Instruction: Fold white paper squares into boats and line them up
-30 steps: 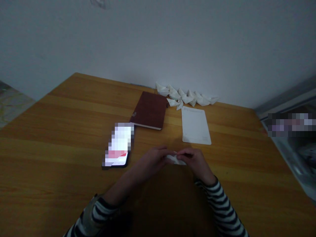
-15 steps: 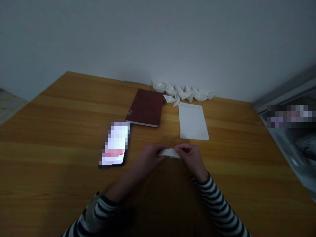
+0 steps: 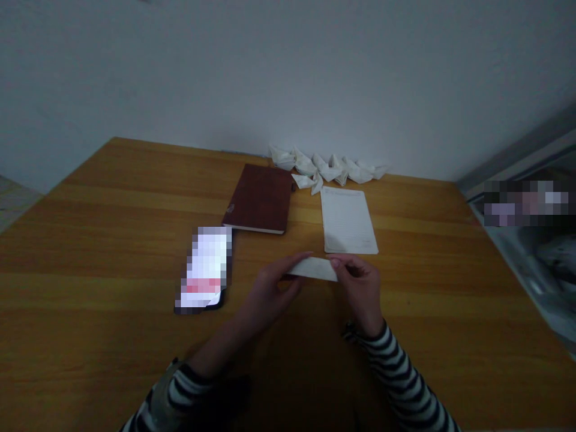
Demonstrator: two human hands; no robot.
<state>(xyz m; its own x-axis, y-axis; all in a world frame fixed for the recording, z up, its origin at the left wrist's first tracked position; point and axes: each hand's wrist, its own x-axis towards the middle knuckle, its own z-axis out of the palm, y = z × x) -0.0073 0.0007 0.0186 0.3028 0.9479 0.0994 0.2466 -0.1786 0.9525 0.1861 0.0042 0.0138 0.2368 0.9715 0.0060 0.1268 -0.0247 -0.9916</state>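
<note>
The left hand (image 3: 270, 297) and the right hand (image 3: 360, 288) hold a folded strip of white paper (image 3: 312, 269) in the air above the near half of the bench (image 3: 112, 198), a little right of centre. The fingers (image 3: 335, 262) of each hand are clamped on one end of the strip, with the strip stretched flat between the two hands. Striped sleeves (image 3: 400, 375) cover both forearms near the near edge. Left of the left hand lies a smartphone (image 3: 204, 270) with a lit, pixelated screen. Beyond it sits a brown notebook (image 3: 258, 199). A white sheet of paper (image 3: 347, 221) lies just beyond the strip, and a row of folded paper boats (image 3: 324, 168) lines the far edge against the wall.
</note>
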